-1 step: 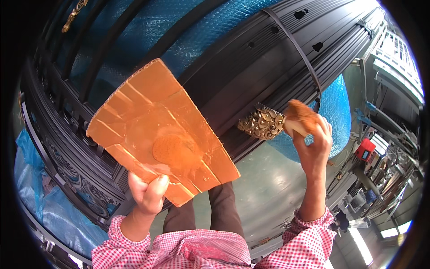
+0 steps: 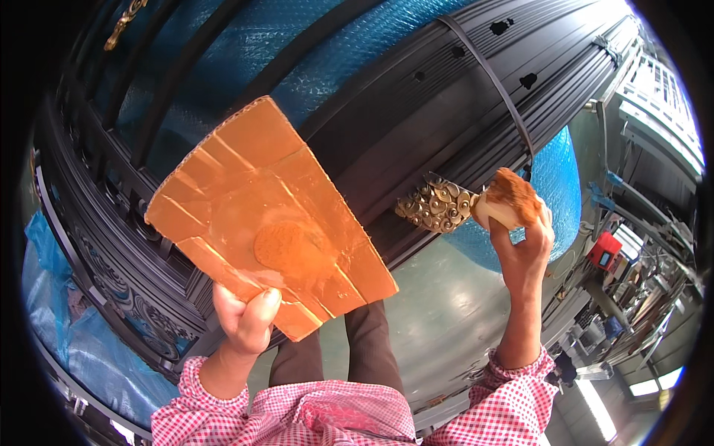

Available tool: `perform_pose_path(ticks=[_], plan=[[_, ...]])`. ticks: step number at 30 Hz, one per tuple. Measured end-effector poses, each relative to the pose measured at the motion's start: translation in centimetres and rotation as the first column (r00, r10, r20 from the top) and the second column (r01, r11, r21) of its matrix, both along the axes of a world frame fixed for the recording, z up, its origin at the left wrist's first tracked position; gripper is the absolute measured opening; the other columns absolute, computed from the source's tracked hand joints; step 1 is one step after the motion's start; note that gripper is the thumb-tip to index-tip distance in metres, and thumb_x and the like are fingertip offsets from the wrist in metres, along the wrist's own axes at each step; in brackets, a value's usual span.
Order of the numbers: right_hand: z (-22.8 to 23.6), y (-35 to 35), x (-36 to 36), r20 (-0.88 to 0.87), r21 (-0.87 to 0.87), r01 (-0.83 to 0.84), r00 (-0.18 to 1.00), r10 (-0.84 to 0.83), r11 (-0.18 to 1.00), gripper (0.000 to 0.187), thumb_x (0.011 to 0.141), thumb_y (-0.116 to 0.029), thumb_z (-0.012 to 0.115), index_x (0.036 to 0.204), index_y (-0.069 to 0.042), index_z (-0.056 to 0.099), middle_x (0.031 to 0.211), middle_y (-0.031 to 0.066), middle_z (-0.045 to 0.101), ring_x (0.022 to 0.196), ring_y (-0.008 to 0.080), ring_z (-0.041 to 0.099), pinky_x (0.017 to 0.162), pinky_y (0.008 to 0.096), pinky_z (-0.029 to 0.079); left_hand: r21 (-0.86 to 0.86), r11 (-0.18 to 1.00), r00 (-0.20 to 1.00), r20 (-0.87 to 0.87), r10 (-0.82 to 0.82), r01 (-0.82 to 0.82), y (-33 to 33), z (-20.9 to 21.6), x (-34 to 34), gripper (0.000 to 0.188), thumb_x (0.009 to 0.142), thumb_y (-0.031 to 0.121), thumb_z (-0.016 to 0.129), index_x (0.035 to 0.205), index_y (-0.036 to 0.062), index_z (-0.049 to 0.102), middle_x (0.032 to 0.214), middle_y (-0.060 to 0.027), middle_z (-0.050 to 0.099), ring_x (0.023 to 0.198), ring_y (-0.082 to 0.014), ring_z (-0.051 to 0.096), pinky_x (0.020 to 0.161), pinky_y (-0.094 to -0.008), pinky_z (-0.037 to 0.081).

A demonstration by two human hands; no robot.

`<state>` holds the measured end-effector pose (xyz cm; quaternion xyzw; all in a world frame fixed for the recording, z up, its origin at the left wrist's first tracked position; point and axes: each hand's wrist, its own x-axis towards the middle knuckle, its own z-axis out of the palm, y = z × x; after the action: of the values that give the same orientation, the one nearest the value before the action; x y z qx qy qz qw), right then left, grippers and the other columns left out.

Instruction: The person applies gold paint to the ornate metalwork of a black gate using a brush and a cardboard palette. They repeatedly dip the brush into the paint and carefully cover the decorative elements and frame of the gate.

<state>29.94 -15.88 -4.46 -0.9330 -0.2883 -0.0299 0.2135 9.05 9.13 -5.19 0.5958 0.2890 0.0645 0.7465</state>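
My left hand (image 2: 247, 320) grips the lower edge of a creased cardboard sheet (image 2: 245, 160), thumb on top. On the sheet lies a round orange-brown patch (image 2: 286, 247) that looks like powder or paint. My right hand (image 2: 526, 249) is closed around a pale pad (image 2: 494, 212), perhaps a sponge, whose upper face is coated orange-brown. Just left of the pad, a gold ornament of clustered rosettes (image 2: 439, 204) sticks out from the edge of a dark panel (image 2: 401, 141). The pad is close to the ornament's end; whether they touch I cannot tell.
A dark strap (image 2: 487, 70) crosses the long panel. Blue bubble wrap (image 2: 561, 178) bulges beneath it, with more behind dark bars at upper left. An ornate dark frame (image 2: 137, 297) stands at left beside blue plastic sheeting (image 2: 104, 349). A red box (image 2: 604, 250) and clutter line the right side.
My right hand has shifted slightly to the right and turned the pad, so more of its orange-brown face shows. The cardboard and my left hand stay nearly still.
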Motion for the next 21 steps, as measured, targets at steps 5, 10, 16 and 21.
perform_pose_path(ticks=[5, 10, 16, 21], plan=[[0.6, 3.2, 2.4, -0.092, -0.026, -0.121, 0.989, 0.118, 0.992, 0.017, 0.06, -0.01, 0.067, 0.072, -0.004, 0.056, 0.076, 0.0058, 0.053, 0.075, 0.024, 0.052, 0.071, 0.0337, 0.038, 0.003, 0.998, 0.998, 0.022, 0.055, -0.055, 0.1, 0.5, 0.0, 0.065, 0.069, 0.006, 0.044, 0.13, -0.0009, 0.024, 0.121, -0.0159, 0.04, 0.108, -0.0227, 0.044, 0.093, -0.0358, 0.037], [0.2, 5.2, 4.0, -0.19, -0.232, -0.337, 0.936, 0.297, 0.913, 0.017, 0.06, -0.011, 0.067, 0.07, -0.005, 0.055, 0.072, 0.0047, 0.05, 0.076, 0.0228, 0.051, 0.074, 0.0337, 0.036, -0.01, 0.989, 0.988, 0.039, 0.146, -0.146, -0.5, 0.7, -0.2, 0.065, 0.069, 0.005, 0.043, 0.131, 0.0007, 0.024, 0.121, -0.0162, 0.039, 0.109, -0.0232, 0.044, 0.093, -0.0371, 0.038], [1.2, 5.8, 5.0, -0.105, -0.29, -0.291, 0.957, 0.272, 0.912, 0.015, 0.06, -0.01, 0.065, 0.066, -0.005, 0.053, 0.07, 0.0056, 0.049, 0.074, 0.0229, 0.05, 0.073, 0.0338, 0.036, -0.077, 0.965, 0.96, 0.11, 0.256, -0.249, 0.1, 1.6, -0.2, 0.058, 0.071, -0.001, 0.045, 0.124, -0.0074, 0.024, 0.109, -0.0151, 0.046, 0.096, -0.0181, 0.047, 0.089, -0.0337, 0.038], [-0.5, 4.9, 5.3, -0.177, -0.315, -0.364, 0.93, 0.323, 0.876, 0.013, 0.06, -0.011, 0.065, 0.066, -0.006, 0.054, 0.069, 0.0049, 0.05, 0.073, 0.0218, 0.051, 0.073, 0.0339, 0.036, -0.068, 0.982, 0.972, 0.145, 0.186, -0.177, -0.5, 0.5, -0.2, 0.059, 0.071, -0.001, 0.044, 0.126, -0.0073, 0.023, 0.112, -0.0157, 0.044, 0.099, -0.0187, 0.046, 0.09, -0.0343, 0.038]])
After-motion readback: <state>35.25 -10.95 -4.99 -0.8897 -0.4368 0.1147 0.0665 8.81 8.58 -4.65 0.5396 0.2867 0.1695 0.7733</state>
